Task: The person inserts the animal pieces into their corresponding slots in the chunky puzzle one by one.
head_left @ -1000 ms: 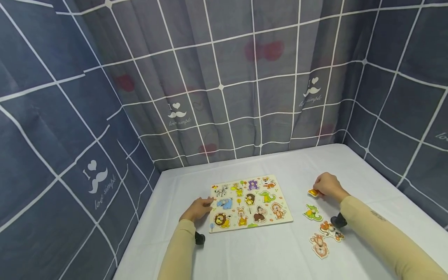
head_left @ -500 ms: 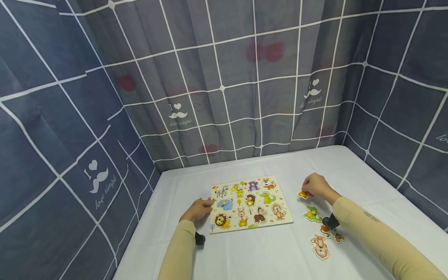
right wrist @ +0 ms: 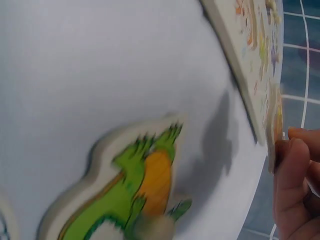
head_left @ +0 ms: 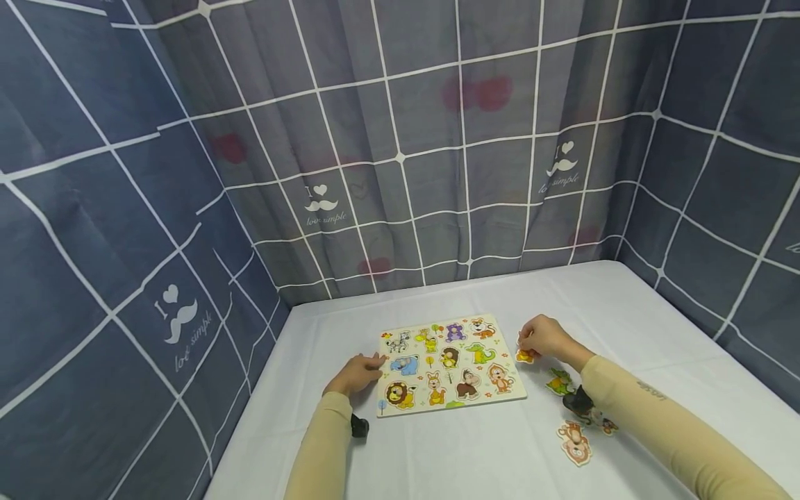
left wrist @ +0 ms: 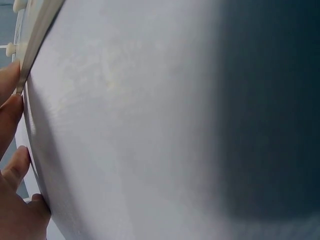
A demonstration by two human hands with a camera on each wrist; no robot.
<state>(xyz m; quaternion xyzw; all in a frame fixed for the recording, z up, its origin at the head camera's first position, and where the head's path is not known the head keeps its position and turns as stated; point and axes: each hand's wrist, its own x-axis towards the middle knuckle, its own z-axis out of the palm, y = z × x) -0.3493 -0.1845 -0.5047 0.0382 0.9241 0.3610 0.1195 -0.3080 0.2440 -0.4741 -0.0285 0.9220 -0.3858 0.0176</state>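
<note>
In the head view my left hand [head_left: 355, 373] rests at the left edge of a wooden animal puzzle board [head_left: 503, 396]. Its fingertips [left wrist: 14, 107] touch that edge in the left wrist view. My right hand [head_left: 548, 339] pinches a small orange puzzle piece [head_left: 525, 356] between thumb and fingers, just off the board's right side. The right wrist view shows this piece [right wrist: 276, 125] edge-on and tilted, above the table; its picture is mostly hidden. A green crocodile piece [head_left: 558, 382] with a knob lies below the right hand.
A monkey piece [head_left: 574, 443] lies nearer on the white tablecloth [head_left: 462, 458]. Beside it, another piece [head_left: 607, 425] is partly covered by the black right wrist camera [head_left: 578, 401]. Dark checked curtains [head_left: 400, 208] enclose the table's back and sides.
My right hand has moved left toward the board with the orange piece, which now tilts more upright. The right forearm now covers more of the loose pieces. My left hand stays at the board.
</note>
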